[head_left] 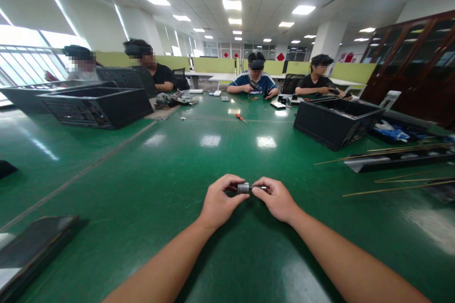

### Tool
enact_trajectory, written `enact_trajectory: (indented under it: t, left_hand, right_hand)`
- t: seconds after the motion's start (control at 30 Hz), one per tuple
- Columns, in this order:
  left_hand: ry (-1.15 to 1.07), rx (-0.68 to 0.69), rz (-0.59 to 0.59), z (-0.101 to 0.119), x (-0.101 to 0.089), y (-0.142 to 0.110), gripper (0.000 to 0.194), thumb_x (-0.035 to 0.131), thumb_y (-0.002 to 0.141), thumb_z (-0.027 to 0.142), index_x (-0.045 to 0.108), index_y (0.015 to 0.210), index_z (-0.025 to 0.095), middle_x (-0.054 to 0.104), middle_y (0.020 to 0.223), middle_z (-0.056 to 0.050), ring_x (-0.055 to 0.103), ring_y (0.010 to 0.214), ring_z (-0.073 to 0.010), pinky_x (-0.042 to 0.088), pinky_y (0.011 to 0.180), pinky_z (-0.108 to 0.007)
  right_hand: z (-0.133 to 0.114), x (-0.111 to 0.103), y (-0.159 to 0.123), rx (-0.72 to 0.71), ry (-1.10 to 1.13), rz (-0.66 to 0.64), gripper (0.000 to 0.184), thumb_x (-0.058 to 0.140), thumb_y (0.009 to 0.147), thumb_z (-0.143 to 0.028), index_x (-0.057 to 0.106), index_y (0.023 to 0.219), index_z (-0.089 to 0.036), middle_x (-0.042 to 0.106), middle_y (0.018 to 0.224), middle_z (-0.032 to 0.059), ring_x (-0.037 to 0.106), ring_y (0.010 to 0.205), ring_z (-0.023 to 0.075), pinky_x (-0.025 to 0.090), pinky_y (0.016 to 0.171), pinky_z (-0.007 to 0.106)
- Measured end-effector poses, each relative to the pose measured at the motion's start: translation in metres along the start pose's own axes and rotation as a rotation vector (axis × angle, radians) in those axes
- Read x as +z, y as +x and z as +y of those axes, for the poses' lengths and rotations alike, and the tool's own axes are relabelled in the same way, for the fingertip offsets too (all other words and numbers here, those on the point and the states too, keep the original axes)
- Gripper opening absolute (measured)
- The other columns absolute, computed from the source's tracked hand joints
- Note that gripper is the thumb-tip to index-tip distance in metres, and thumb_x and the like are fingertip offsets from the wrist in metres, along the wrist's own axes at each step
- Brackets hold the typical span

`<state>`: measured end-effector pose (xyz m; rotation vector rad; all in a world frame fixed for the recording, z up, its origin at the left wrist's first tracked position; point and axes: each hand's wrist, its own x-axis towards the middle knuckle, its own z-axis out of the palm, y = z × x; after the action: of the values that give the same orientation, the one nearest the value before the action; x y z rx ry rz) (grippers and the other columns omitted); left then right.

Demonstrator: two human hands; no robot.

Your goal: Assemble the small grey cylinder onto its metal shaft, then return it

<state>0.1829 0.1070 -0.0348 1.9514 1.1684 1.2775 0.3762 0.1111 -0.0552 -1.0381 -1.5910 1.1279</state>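
Both my hands meet low over the green table (199,165), just in front of me. My left hand (219,201) is closed, its fingers pinched round a small silver cylindrical part (243,188). My right hand (276,197) is also closed, pinching a thin dark piece that sticks out of the cylinder's right end. The part is held between the two hands, a little above the tabletop. What the small part is I cannot make out.
Open black computer cases lie on the table at far left (95,106) and right (336,120). Thin rods (387,154) and a black panel lie at right, a dark flat panel (31,246) near left. An orange screwdriver (241,118) lies mid-table. Several other people sit at the far end.
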Motion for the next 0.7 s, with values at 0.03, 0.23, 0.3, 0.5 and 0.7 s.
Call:
enact_trajectory:
  t: [0.03, 0.23, 0.3, 0.5, 0.7]
  left_hand:
    - [0.004, -0.002, 0.002, -0.0005, -0.0001, -0.0002, 0.026, 0.078, 0.068, 0.025, 0.068, 0.092, 0.019, 0.069, 0.091, -0.004, 0.068, 0.082, -0.0184, 0.057, 0.076, -0.031]
    - [0.001, -0.016, 0.007, -0.0041, 0.0002, -0.0008, 0.027, 0.078, 0.070, 0.025, 0.068, 0.094, 0.019, 0.069, 0.092, -0.004, 0.067, 0.083, -0.0179, 0.056, 0.076, -0.030]
    - [0.000, -0.015, 0.012, -0.0038, 0.0002, -0.0006, 0.027, 0.078, 0.069, 0.025, 0.068, 0.093, 0.019, 0.069, 0.091, -0.004, 0.067, 0.082, -0.0177, 0.056, 0.075, -0.030]
    - [0.009, -0.014, 0.021, -0.0003, -0.0004, 0.0006, 0.026, 0.078, 0.069, 0.023, 0.068, 0.093, 0.019, 0.069, 0.089, -0.003, 0.067, 0.081, -0.0174, 0.055, 0.074, -0.030]
    - [0.006, -0.009, 0.021, -0.0002, -0.0005, 0.0012, 0.027, 0.078, 0.069, 0.022, 0.068, 0.094, 0.020, 0.069, 0.090, -0.003, 0.067, 0.081, -0.0169, 0.056, 0.075, -0.029]
  right_hand:
    - [0.0008, -0.0001, 0.0002, 0.000, 0.001, 0.001, 0.018, 0.063, 0.082, -0.034, 0.067, 0.087, -0.017, 0.065, 0.080, 0.0018, 0.059, 0.074, 0.0165, 0.045, 0.072, 0.029]
    - [0.0028, 0.0001, 0.0003, 0.005, 0.025, 0.004, 0.017, 0.063, 0.081, -0.031, 0.066, 0.089, -0.016, 0.063, 0.077, 0.0009, 0.056, 0.068, 0.0144, 0.043, 0.065, 0.026]
    - [0.0032, 0.0003, 0.0002, 0.007, 0.022, 0.010, 0.018, 0.064, 0.080, -0.030, 0.065, 0.091, -0.016, 0.063, 0.077, 0.0009, 0.055, 0.066, 0.0136, 0.042, 0.063, 0.025]
    - [0.0047, 0.0010, 0.0006, 0.005, 0.024, 0.021, 0.019, 0.065, 0.079, -0.029, 0.065, 0.093, -0.016, 0.063, 0.078, 0.0009, 0.053, 0.064, 0.0124, 0.040, 0.060, 0.024]
    - [0.0030, 0.0012, -0.0003, 0.039, 0.006, 0.036, 0.021, 0.062, 0.083, -0.036, 0.066, 0.089, -0.016, 0.056, 0.065, -0.0021, 0.047, 0.055, 0.0106, 0.036, 0.053, 0.022]
